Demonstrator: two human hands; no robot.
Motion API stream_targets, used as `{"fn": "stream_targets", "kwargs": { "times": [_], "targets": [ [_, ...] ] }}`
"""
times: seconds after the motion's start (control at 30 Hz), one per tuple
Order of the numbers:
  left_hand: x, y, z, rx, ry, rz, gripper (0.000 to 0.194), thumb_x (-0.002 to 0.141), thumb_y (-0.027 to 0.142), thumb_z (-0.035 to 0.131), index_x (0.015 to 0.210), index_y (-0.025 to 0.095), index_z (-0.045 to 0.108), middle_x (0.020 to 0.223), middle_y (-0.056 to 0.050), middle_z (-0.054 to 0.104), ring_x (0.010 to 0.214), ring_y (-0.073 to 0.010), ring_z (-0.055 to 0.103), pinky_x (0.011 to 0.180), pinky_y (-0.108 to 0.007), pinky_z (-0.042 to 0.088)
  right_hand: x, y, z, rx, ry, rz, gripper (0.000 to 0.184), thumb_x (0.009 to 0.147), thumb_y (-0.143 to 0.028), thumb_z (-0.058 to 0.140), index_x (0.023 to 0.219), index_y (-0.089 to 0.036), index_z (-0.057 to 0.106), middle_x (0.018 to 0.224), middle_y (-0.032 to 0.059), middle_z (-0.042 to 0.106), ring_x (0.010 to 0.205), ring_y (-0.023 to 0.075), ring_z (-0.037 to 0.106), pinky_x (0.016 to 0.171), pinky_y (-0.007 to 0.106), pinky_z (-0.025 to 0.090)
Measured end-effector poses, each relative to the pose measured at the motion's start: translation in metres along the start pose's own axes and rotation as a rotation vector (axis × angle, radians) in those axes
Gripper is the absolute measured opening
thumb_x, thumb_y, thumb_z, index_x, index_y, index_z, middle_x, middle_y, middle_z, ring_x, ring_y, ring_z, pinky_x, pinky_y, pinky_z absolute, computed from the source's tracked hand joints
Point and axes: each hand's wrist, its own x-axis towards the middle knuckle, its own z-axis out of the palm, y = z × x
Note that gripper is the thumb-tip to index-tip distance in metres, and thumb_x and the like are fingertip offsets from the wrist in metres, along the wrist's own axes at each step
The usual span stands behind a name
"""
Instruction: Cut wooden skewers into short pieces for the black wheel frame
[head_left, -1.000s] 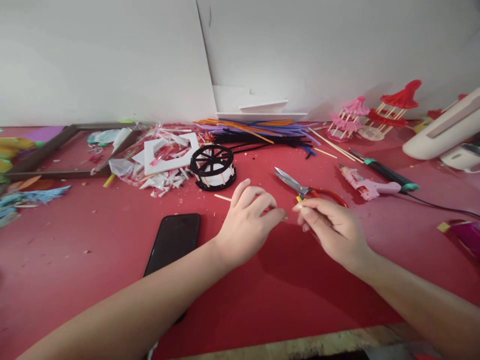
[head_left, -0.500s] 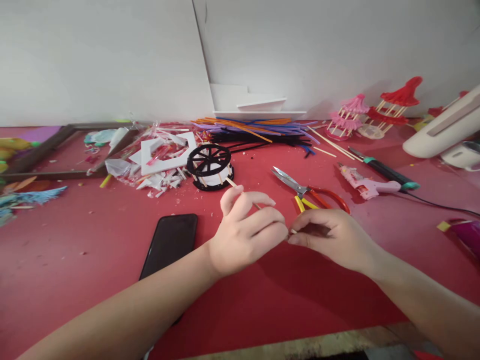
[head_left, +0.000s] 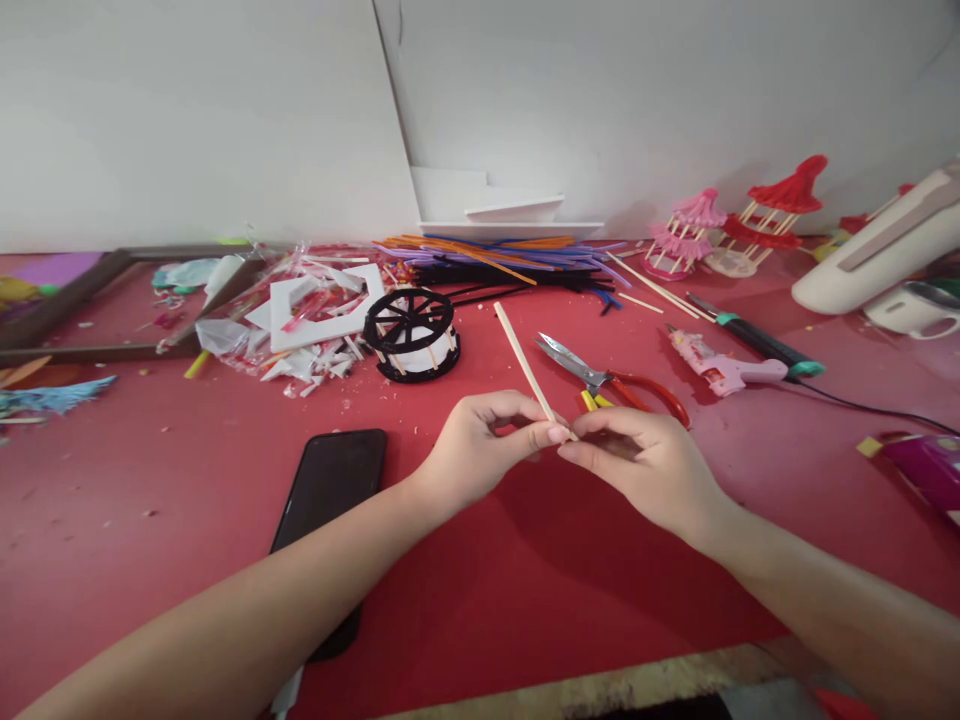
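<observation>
Between thumb and fingers, my left hand pinches a thin pale wooden stick, which slants up and away to the left. The fingertips of my right hand are closed at the stick's lower end, touching my left fingertips. What else might lie between the fingers is hidden. Just beyond the right hand lies a pointed steel cutting tool with red and yellow handles. A round black spoked frame on short wooden posts stands beyond the left hand, with a white piece inside it.
A black phone lies by my left forearm. White foam scraps and plastic are piled far left. Pipe cleaners lie at the back. To the right are a pink glue gun, a corded black-and-green tool and small pagoda-like models.
The left hand has picked the stick up off the table beside the black frame and turned it upright. Both hands have come together at its lower end.
</observation>
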Motion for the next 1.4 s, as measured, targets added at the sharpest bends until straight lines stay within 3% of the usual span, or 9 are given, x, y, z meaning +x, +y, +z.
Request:
{"fn": "stream_targets", "kwargs": {
  "times": [0.17,0.33,0.53,0.73,1.0,1.23,1.4],
  "targets": [
    [-0.002,-0.002,0.003,-0.113,0.011,-0.096,0.022,0.078,0.036,0.071,0.078,0.015,0.064,0.074,0.000,0.067,0.069,-0.0113,0.064,0.063,-0.022,0.055,0.001,0.003,-0.005,-0.071,-0.004,-0.104,0.005,0.080,-0.032,0.069,0.083,-0.028,0.071,0.091,-0.0019,0.068,0.082,0.0111,0.064,0.072,0.022,0.051],
    [0.000,-0.002,0.003,-0.132,0.010,-0.170,0.026,0.079,0.039,0.069,0.080,0.014,0.063,0.072,-0.001,0.068,0.067,-0.0115,0.067,0.066,-0.023,0.057,0.005,0.004,-0.006,0.181,-0.023,0.105,0.028,0.081,-0.031,0.068,0.108,-0.029,0.061,0.073,-0.0064,0.066,0.056,0.0069,0.060,0.056,0.020,0.052],
    [-0.001,-0.001,0.005,-0.181,-0.055,-0.292,0.030,0.075,0.039,0.073,0.082,0.013,0.061,0.070,-0.004,0.071,0.064,-0.0134,0.070,0.062,-0.023,0.057,0.005,0.000,0.000,0.277,-0.081,0.106,0.011,0.082,-0.029,0.067,0.087,-0.020,0.063,0.068,-0.0030,0.067,0.060,0.0084,0.065,0.061,0.020,0.055],
    [0.000,0.000,0.004,-0.203,-0.058,-0.347,0.035,0.068,0.039,0.079,0.083,0.013,0.061,0.070,-0.005,0.072,0.065,-0.0150,0.071,0.061,-0.023,0.057,0.005,0.004,0.003,0.380,-0.058,0.145,0.018,0.077,-0.029,0.073,0.085,-0.020,0.060,0.072,-0.0031,0.067,0.060,0.0091,0.064,0.060,0.022,0.055],
    [0.000,-0.001,0.003,-0.143,-0.114,-0.343,0.032,0.069,0.029,0.079,0.092,0.014,0.063,0.075,-0.004,0.073,0.069,-0.0154,0.070,0.063,-0.025,0.057,0.007,0.014,0.002,0.565,-0.056,0.249,0.020,0.076,-0.033,0.074,0.083,-0.019,0.061,0.066,-0.0029,0.066,0.059,0.0096,0.063,0.058,0.024,0.054],
    [-0.001,0.000,0.006,-0.129,-0.104,-0.313,0.037,0.068,0.029,0.080,0.093,0.014,0.057,0.070,-0.002,0.072,0.064,-0.0143,0.068,0.060,-0.025,0.056,0.005,0.011,0.004,0.414,-0.050,0.200,0.021,0.077,-0.037,0.072,0.082,-0.018,0.064,0.065,-0.0025,0.064,0.048,0.0083,0.057,0.047,0.023,0.048],
    [-0.001,-0.001,0.004,-0.213,-0.072,-0.281,0.040,0.069,0.029,0.079,0.095,0.016,0.052,0.069,0.000,0.071,0.063,-0.0129,0.068,0.062,-0.024,0.056,0.003,0.005,-0.002,0.294,-0.112,0.100,0.025,0.082,-0.038,0.067,0.101,-0.022,0.067,0.079,0.0008,0.070,0.063,0.0124,0.066,0.060,0.026,0.058]
  ]
}}
